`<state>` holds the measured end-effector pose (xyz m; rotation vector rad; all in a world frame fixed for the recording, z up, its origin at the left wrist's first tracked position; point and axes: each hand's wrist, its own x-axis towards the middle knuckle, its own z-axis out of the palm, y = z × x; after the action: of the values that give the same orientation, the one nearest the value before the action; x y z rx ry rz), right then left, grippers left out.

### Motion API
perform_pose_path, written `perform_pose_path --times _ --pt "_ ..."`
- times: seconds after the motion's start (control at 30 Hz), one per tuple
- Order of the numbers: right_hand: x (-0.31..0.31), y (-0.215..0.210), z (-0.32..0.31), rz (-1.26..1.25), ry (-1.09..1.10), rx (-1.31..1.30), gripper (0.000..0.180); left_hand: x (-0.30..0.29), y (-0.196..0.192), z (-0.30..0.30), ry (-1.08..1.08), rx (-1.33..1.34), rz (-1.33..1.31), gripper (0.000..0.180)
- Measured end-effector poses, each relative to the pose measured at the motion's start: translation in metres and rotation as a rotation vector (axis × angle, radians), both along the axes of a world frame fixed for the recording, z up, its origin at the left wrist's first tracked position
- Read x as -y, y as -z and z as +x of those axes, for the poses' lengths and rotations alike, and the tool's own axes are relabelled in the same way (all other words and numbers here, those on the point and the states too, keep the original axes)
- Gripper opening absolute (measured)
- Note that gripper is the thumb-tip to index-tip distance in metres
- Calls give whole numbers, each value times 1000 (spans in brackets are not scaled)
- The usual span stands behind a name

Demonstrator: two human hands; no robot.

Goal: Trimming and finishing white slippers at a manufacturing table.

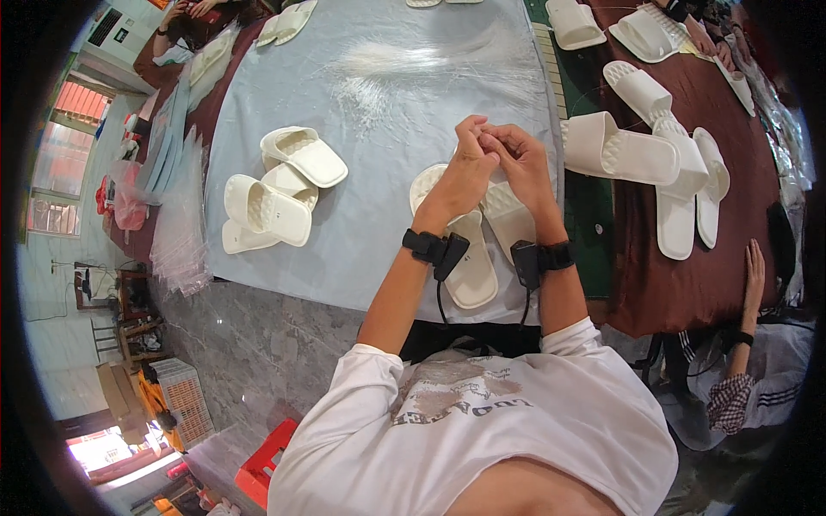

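My left hand [467, 172] and my right hand [523, 170] meet above the table, fingertips pressed together. Both are closed in a pinch, and whatever lies between the fingers is too small or hidden to make out. Right below them rests a pair of white open-toe slippers, a left slipper [471, 273] and a right slipper [509, 211], partly covered by my hands and wrists. Beyond my hands lies a loose heap of thin clear plastic strands [404, 69] on the light blue tablecloth [361, 224].
Several white slippers [271, 213] are piled on the cloth at left. Clear plastic bags [181, 232] hang over the left edge. At right, more slippers [675, 219] lie on a brown-covered table [637, 284], where a co-worker's hand [755, 271] rests. Other people sit farther off.
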<state>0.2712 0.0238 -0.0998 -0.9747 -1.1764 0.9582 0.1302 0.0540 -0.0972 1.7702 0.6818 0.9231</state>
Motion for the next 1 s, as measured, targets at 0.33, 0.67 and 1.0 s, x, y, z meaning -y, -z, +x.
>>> perform_pose_path --times 0.33,0.67,1.0 --pt "1 1 2 -71 89 -66 12 -11 -1 -5 -106 30 -76 32" --pt "2 4 5 -94 82 -133 16 -12 -3 -9 -126 119 -222 18" --pt "5 -1 5 -63 31 -43 15 -11 -1 -6 -282 183 -109 12"
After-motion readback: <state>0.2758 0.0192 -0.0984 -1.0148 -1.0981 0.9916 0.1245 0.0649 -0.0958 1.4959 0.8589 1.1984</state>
